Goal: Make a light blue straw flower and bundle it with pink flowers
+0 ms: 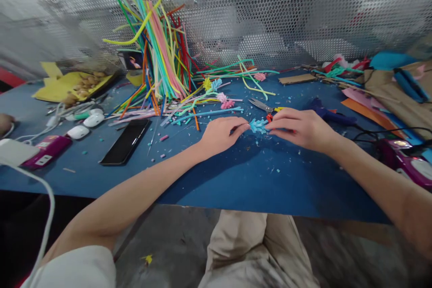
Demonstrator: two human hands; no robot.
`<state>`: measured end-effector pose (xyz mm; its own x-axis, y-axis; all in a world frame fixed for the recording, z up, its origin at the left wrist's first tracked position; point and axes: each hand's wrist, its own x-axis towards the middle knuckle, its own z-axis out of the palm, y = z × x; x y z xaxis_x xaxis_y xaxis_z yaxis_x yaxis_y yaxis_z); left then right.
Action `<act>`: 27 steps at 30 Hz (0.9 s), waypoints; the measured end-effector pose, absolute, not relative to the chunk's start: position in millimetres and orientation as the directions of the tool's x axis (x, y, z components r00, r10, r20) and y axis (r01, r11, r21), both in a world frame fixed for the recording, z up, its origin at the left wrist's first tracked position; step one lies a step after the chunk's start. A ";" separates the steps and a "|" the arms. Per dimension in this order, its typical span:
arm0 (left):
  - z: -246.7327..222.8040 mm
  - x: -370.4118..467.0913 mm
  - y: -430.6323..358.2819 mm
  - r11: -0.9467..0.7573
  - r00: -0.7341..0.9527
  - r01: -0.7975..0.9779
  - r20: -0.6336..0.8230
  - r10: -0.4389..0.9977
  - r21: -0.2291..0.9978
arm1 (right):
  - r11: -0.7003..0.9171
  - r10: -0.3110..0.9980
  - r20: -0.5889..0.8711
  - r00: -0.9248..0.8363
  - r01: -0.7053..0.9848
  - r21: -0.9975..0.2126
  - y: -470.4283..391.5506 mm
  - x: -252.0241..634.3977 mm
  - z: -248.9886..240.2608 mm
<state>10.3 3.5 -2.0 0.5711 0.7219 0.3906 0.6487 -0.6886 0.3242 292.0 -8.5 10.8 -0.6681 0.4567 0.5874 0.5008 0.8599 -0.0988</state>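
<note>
1. Closest to the camera are the person's knees in beige trousers point(243, 243), just under the near edge of the blue table point(236, 180).
2. Left hand point(221, 134) rests low on the tabletop, fingers curled in, thumb and fingertips pinching the left end of a small light-blue pipe-cleaner piece point(258, 125).
3. Right hand point(300, 128) comes in from the other side, fingers pressed together on the right end of that same fuzzy piece. So it sits between both hands, at mid-table.
4. Just behind the right hand lie scissors point(266, 107) with yellow and red handles, blades pointing left.
5. A dark blue glue gun point(329, 114) lies to the right of them, near the right wrist.
6. Further back left, a big bundle of coloured pipe cleaners point(158, 45) leans against the perforated metal wall point(303, 9).
7. A black phone point(125, 141) lies flat, left of the left forearm, well apart from the hands.
8. Small fluff scraps are scattered all over the blue surface.
</note>
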 end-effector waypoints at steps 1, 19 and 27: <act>-2.0 10.7 3.2 -0.691 0.577 0.647 0.386 0.720 0.321 | 0.863 0.455 0.584 -0.672 0.494 -0.104 -7.4 291.8 9.6; -0.7 8.0 0.2 -0.755 0.629 0.650 0.497 0.597 0.085 | 0.867 0.471 0.627 -0.620 0.458 -0.199 -12.2 284.2 9.7; -0.6 2.6 4.1 -0.759 0.688 0.647 0.489 0.537 -0.077 | 0.884 0.451 0.637 -0.625 0.410 -0.224 -10.9 284.5 10.7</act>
<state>2.6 4.1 -0.6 0.6876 0.5366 0.4891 0.6469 -0.7587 -0.0770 284.5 -10.9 10.7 -0.6253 0.4514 0.6366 0.4102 0.8841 -0.2239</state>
